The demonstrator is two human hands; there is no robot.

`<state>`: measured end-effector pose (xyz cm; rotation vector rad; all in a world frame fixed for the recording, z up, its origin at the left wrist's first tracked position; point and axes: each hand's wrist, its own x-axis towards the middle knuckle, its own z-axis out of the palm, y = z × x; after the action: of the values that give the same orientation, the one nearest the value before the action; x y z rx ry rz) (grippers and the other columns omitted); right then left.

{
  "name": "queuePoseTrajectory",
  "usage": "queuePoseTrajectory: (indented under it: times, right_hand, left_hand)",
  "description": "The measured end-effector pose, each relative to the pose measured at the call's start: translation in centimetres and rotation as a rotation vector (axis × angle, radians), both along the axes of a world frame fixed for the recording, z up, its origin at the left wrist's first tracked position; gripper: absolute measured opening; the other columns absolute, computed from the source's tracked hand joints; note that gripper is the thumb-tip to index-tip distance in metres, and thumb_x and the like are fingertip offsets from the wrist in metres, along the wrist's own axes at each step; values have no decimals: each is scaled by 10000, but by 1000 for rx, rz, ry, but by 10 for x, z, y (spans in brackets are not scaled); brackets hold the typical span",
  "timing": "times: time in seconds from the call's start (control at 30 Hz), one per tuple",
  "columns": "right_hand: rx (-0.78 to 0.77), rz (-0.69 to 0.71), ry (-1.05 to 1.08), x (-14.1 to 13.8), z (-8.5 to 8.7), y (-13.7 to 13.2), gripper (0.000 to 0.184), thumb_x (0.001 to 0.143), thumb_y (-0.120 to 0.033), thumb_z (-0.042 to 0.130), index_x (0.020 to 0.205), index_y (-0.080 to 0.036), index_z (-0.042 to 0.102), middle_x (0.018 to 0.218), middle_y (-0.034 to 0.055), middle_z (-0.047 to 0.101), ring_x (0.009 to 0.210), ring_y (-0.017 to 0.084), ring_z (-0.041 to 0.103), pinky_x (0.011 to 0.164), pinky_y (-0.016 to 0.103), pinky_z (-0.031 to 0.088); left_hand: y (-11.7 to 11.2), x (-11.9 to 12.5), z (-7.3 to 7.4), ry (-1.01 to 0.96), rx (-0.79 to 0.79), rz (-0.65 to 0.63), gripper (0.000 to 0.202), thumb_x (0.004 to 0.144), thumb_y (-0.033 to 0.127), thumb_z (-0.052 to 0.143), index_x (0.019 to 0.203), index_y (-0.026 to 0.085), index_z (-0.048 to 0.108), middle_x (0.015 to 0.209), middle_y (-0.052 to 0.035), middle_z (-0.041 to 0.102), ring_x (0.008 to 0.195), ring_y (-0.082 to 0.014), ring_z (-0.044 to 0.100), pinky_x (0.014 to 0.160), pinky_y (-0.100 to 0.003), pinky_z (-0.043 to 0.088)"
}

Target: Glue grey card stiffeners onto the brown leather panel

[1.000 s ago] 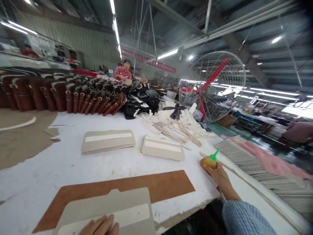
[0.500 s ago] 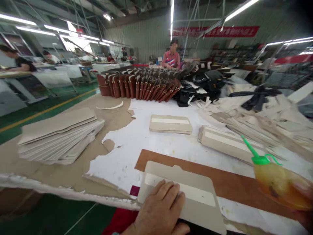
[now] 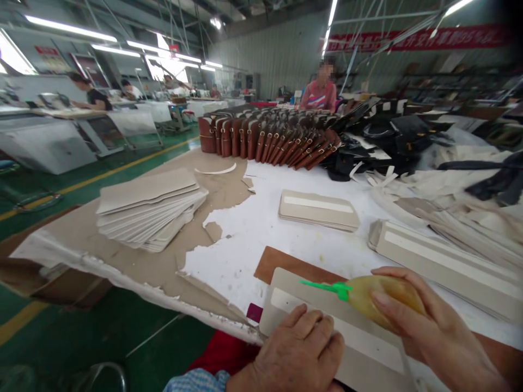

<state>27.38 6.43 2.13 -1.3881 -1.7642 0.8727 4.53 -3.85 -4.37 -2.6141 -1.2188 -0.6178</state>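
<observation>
Since 0.5 s ago, the amber squeeze bottle (image 3: 388,302) has come in from the right, and its green nozzle (image 3: 342,291) now points left over the beige panel (image 3: 292,283). The right hand (image 3: 437,326) pinches the bottle nearly level between thumb and fingers, probably letting liquid reach the tip. The left hand (image 3: 300,348) lies on the panel, fingers side by side, seemingly steadying it where it overlaps the brown strip (image 3: 278,262). Beyond sit 2 neat stacks (image 3: 318,215); 1 fanned stack (image 3: 151,209) shows its edges, perhaps for easy lifting.
</observation>
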Motion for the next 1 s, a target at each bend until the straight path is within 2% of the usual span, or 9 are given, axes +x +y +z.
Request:
queuePoseTrajectory:
  times: [0.13,0.3,0.6,0.83,1.0]
  right_hand:
    - [169,82,-194,-32,9,0,454,862,-667,692,1060,-259,661,873,24,749,725,235,705,647,323,582]
    - [405,146,-220,-59,10,4,408,954,-651,623,1033,-251,646,820,11,710,642,197,648,599,316,518]
    - [461,247,-281,-71,11,11,353,1021,-605,568,1007,-256,622,792,4,686,625,191,641,587,309,495]
    - [609,358,-324,-80,24,14,263,1039,-505,548,984,-253,599,798,12,680,633,201,645,558,314,455]
    - [715,366,-406,-87,28,18,266,1060,-476,499,934,-250,563,758,7,649,586,204,610,551,327,409]
  left_hand:
    - [-1,0,-3,-2,-11,2,580,1045,635,554,1313,128,638,1343,-110,686,1244,-274,603,1153,-437,450]
    - [0,3,-11,-15,-6,-5,611,1004,659,617,1288,119,652,1305,-118,680,1232,-279,611,1146,-441,461]
    - [2,5,-12,-42,42,12,581,1023,644,593,1253,116,663,1253,-113,698,1197,-261,619,1120,-415,484]
    - [0,4,-13,-46,53,16,574,1029,652,579,1253,130,661,1244,-99,696,1189,-260,623,1110,-418,483]
    - [0,5,-14,-50,57,22,542,1053,631,549,1254,141,666,1262,-92,708,1182,-256,632,1118,-420,483]
